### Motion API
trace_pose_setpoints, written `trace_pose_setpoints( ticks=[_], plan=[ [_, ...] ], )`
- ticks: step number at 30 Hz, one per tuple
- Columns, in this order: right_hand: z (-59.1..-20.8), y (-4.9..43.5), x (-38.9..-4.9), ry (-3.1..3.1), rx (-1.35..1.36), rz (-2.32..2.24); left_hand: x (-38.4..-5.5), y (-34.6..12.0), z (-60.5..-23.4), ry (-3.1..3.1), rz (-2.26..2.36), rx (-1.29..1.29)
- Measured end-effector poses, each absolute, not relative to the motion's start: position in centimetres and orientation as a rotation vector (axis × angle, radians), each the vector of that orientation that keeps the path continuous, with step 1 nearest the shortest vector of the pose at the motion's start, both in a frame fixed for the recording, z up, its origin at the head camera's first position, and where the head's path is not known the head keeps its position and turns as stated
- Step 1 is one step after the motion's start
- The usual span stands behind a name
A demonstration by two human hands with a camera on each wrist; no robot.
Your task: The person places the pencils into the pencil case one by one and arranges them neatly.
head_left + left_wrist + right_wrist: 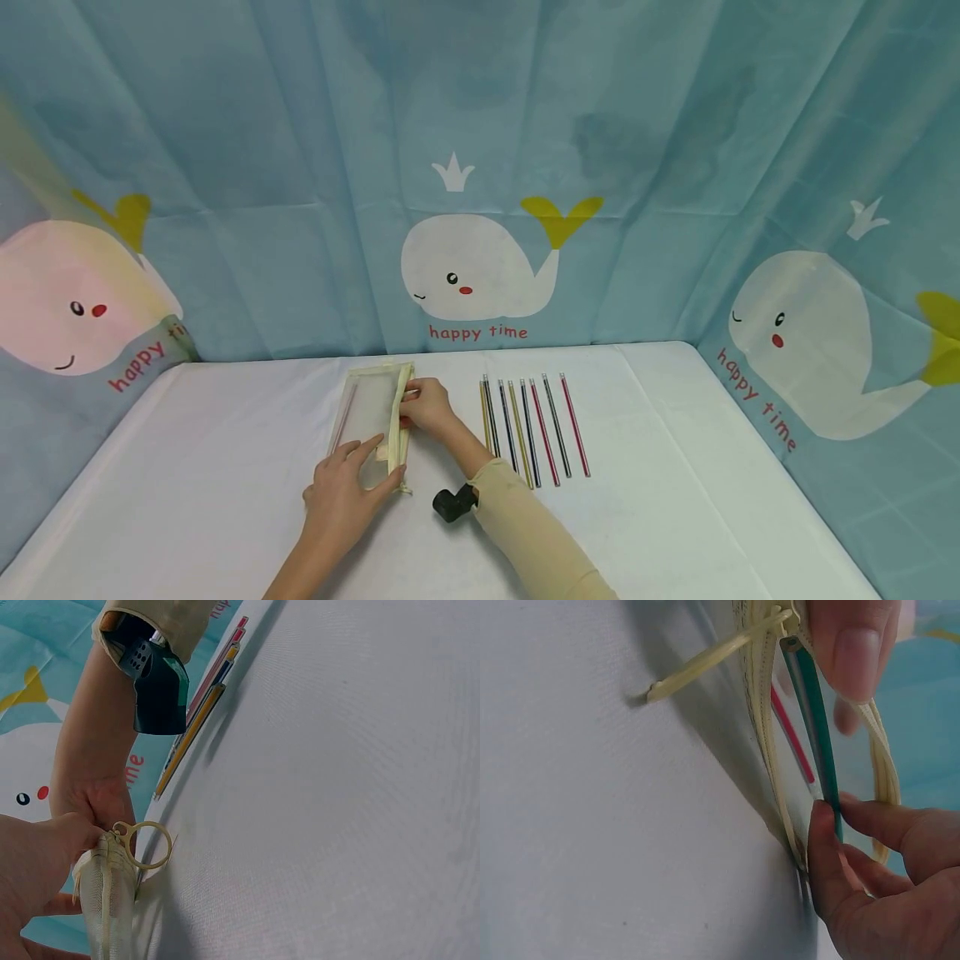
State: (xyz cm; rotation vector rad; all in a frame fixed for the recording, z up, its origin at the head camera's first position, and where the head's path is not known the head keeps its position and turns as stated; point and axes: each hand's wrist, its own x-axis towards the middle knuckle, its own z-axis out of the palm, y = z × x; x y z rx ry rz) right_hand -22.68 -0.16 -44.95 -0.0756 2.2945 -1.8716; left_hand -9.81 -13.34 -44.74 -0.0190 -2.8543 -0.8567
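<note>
A see-through mesh zip pouch (372,396) with pale yellow edges lies on the table in the head view. My left hand (341,492) holds its near end, with the thumb at the zip corner and the fingers over the mesh. At the open zip, my right hand (429,406) pinches a green pencil (819,724) between thumb and fingers. The pencil lies in the pouch's opening, beside a red pencil (791,735) inside. A yellow ring-shaped zip pull (168,851) sticks out from the near end.
Several striped pencils (528,433) lie in a row on the white tablecloth (660,492), right of the pouch. A black device (453,504) sits at the right wrist. A blue whale-print curtain (315,275) hangs behind the table and at its sides.
</note>
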Motion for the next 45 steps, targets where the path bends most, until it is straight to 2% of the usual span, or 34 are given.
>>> trace_pose_setpoints(
  ticks=[11, 21, 45],
  plan=[
    [-45.1, 0.5, -22.5, 2.24, -0.097, -1.91, -9.8, -13.3, -44.7, -2.858, -0.851, -0.021],
    [-44.5, 3.6, -21.7, 2.225, -0.208, -1.86, -9.9, -13.3, -44.7, -2.867, -0.845, -0.029],
    [-43.5, 9.8, -20.7, 2.478, -0.196, -1.737, -10.0, -13.2, -44.7, -2.846, -0.859, -0.034]
  ],
)
